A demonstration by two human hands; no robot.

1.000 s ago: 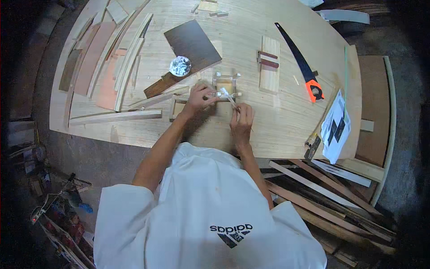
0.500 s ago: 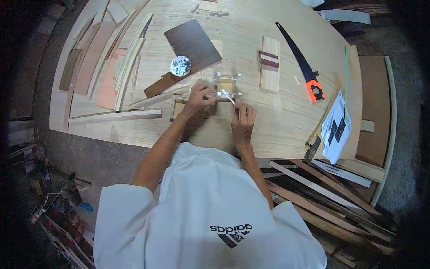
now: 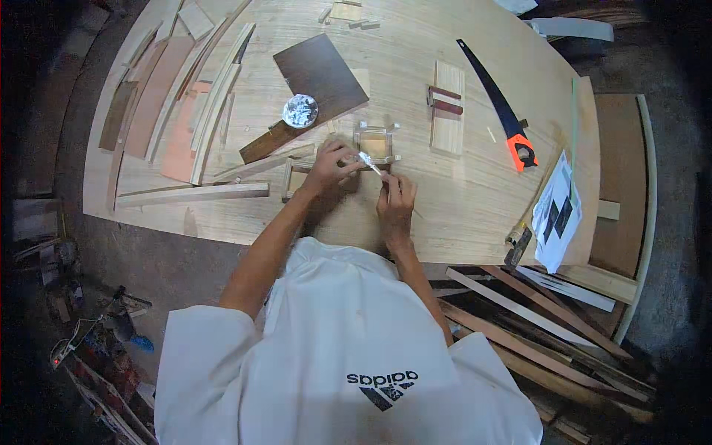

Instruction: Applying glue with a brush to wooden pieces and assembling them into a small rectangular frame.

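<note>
My right hand (image 3: 397, 200) pinches a thin stick (image 3: 374, 168), its far end coated in white paste. That coated end is at the fingertips of my left hand (image 3: 332, 167). My left hand is closed, its thumb and fingers at the near left corner of a small wooden frame (image 3: 374, 156). Short posts rise at the frame's corners, with white dabs on their ends. A second small wooden frame (image 3: 286, 182) lies partly under my left hand and wrist. Farther off, a round container (image 3: 300, 110) with a shiny, crinkled silvery-white top sits on a dark brown board (image 3: 322, 70).
Wood strips (image 3: 215, 111) cover the table's left side. To the right are a light block (image 3: 448, 133) with dark red bars, a handsaw (image 3: 504, 111) with an orange handle, a white bag (image 3: 555, 222) and a hammer-like tool (image 3: 518, 246). Small offcuts (image 3: 356, 18) lie far back.
My right hand has moved slightly left and nearer to me. The stick's coated end has shifted left from the frame's near edge to my left fingertips.
</note>
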